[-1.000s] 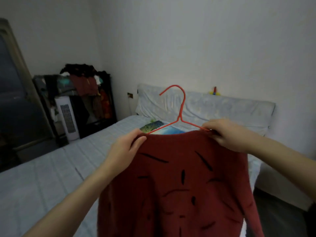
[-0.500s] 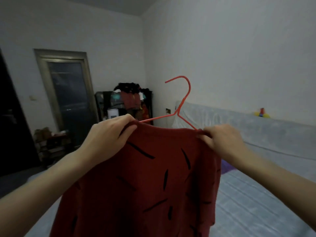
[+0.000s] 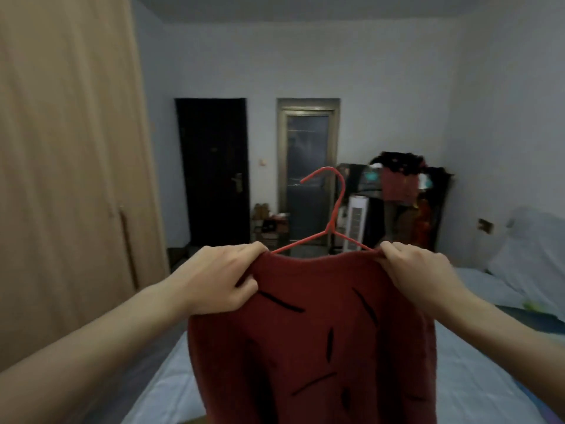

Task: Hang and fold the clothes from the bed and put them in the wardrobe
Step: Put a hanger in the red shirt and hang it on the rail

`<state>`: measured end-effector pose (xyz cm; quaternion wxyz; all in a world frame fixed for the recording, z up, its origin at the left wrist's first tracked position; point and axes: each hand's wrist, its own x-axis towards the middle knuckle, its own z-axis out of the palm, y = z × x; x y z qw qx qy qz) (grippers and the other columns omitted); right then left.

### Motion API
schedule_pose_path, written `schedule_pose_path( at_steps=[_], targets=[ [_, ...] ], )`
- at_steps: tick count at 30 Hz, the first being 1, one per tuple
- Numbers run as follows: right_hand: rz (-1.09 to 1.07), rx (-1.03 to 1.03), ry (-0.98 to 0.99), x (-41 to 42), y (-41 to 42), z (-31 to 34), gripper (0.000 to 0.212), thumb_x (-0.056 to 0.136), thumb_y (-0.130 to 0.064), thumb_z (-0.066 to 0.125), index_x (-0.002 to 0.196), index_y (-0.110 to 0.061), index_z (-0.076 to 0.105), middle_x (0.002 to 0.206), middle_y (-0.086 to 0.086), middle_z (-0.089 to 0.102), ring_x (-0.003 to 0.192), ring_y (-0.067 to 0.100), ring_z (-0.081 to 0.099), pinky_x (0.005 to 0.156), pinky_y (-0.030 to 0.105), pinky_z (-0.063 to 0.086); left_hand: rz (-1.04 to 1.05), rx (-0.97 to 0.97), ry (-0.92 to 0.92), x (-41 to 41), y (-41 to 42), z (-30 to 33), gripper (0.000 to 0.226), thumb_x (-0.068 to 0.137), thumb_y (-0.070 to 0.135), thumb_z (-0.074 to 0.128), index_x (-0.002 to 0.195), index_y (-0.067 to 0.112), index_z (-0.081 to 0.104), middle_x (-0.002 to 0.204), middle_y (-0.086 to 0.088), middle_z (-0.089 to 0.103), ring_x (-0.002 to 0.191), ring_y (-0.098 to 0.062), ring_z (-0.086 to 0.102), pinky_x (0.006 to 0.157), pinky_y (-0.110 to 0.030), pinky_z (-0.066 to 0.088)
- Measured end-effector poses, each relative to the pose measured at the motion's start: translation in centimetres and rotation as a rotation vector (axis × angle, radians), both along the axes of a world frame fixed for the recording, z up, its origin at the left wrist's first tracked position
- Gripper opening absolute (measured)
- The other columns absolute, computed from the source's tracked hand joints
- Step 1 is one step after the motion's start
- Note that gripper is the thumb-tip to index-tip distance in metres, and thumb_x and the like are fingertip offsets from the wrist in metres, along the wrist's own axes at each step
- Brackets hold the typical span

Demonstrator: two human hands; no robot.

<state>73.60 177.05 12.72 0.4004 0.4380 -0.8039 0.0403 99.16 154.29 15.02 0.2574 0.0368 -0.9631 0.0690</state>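
Observation:
A dark red sweater (image 3: 312, 332) with black dash marks hangs on a red wire hanger (image 3: 333, 215), held up in front of me over the bed (image 3: 477, 371). My left hand (image 3: 220, 280) grips the sweater's left shoulder, fingers curled round the fabric. My right hand (image 3: 419, 273) pinches the right shoulder where the hanger's arm goes in. The hanger's hook points up and left. A tall wooden wardrobe (image 3: 67, 179) with shut doors fills the left side.
A dark door (image 3: 214, 169) and a glass door (image 3: 308, 172) stand in the far wall. A black rack (image 3: 406, 203) heaped with clothes and a white tower fan (image 3: 356, 221) stand at the right. A pillow (image 3: 532, 255) lies at the bed's right end.
My view has swung left from the bed's head and wall to the far doors and the wardrobe. Both hands keep holding the sweater's shoulders on the hanger.

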Motion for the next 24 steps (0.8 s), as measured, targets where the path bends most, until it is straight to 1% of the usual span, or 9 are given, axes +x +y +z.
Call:
schedule_pose_path(
  at_steps=[4,7,10,12,15,17,20,22,24],
  targets=[
    [0.123,0.038,0.007,2.6,-4.8,-0.4,0.020,0.094,-0.045,0.050,0.091,-0.026,0.054,0.076,-0.008,0.065,0.070,0.019,0.068,0.046,0.028,0.031,0.184,-0.010,0.013,5.8,-0.7,-1.0,0.033,0.081,0.039,0.034,0.110,0.030,0.046,0.103,0.011,0.065,0.093,-0.020,0.065,0.071,-0.040,0.053],
    [0.253,0.048,0.013,5.7,-8.1,-0.3,0.022,0.097,-0.049,0.042,0.094,-0.029,0.050,0.080,-0.011,0.064,0.076,0.015,0.068,0.049,0.029,0.036,0.359,-0.057,0.082,11.6,-0.6,-1.1,0.028,0.081,0.045,0.040,0.104,0.031,0.047,0.091,0.012,0.068,0.082,-0.021,0.068,0.058,-0.035,0.052],
    [0.389,0.051,0.021,10.1,-11.5,0.0,0.028,0.098,-0.050,0.033,0.096,-0.028,0.050,0.081,-0.011,0.064,0.077,0.014,0.067,0.047,0.028,0.030,0.607,-0.193,0.102,17.9,0.0,-0.4,0.028,0.079,0.051,0.051,0.099,0.032,0.051,0.081,0.014,0.071,0.071,-0.021,0.071,0.048,-0.029,0.045],
    [0.478,0.056,0.036,13.3,-13.6,0.3,0.026,0.098,-0.046,0.039,0.090,-0.024,0.050,0.071,-0.008,0.062,0.065,0.016,0.065,0.043,0.027,0.026,0.737,-0.225,0.073,21.9,0.6,0.4,0.025,0.082,0.050,0.055,0.097,0.031,0.054,0.083,0.010,0.072,0.075,-0.024,0.071,0.050,-0.030,0.045],
    [0.634,-0.001,0.046,19.0,-16.4,0.8,0.028,0.090,-0.039,0.059,0.076,-0.017,0.049,0.055,-0.005,0.055,0.046,0.020,0.059,0.040,0.021,0.018,0.862,-0.276,0.023,28.2,2.0,1.5,0.020,0.088,0.043,0.058,0.101,0.029,0.056,0.092,0.008,0.071,0.084,-0.024,0.070,0.055,-0.032,0.047],
    [0.683,-0.002,0.066,23.2,-17.8,1.2,0.029,0.090,-0.043,0.057,0.077,-0.018,0.049,0.058,-0.005,0.058,0.048,0.020,0.061,0.042,0.021,0.018,0.910,-0.321,0.001,32.6,2.9,2.1,0.018,0.089,0.037,0.059,0.102,0.025,0.055,0.092,0.007,0.068,0.085,-0.025,0.069,0.056,-0.033,0.047],
    [0.793,-0.033,0.072,30.1,-19.3,1.9,0.029,0.088,-0.046,0.057,0.082,-0.019,0.052,0.062,-0.006,0.063,0.052,0.023,0.065,0.042,0.024,0.026,1.002,-0.380,-0.019,39.6,4.2,2.8,0.023,0.085,0.032,0.064,0.104,0.025,0.052,0.086,0.005,0.067,0.079,-0.025,0.069,0.059,-0.036,0.050],
    [0.870,-0.052,0.088,35.1,-19.9,2.4,0.030,0.087,-0.048,0.058,0.087,-0.018,0.052,0.059,-0.005,0.063,0.051,0.024,0.066,0.041,0.027,0.032,1.089,-0.432,-0.034,44.6,5.4,3.0,0.028,0.080,0.031,0.071,0.101,0.026,0.053,0.082,0.007,0.066,0.073,-0.023,0.069,0.057,-0.035,0.049],
    [0.945,-0.077,0.111,40.2,-20.4,2.9,0.033,0.086,-0.049,0.058,0.090,-0.018,0.048,0.053,-0.003,0.061,0.047,0.025,0.065,0.041,0.026,0.030,1.177,-0.448,-0.062,49.5,6.9,3.1,0.030,0.077,0.031,0.074,0.098,0.026,0.053,0.078,0.008,0.064,0.068,-0.022,0.067,0.054,-0.033,0.046]
  ],
)
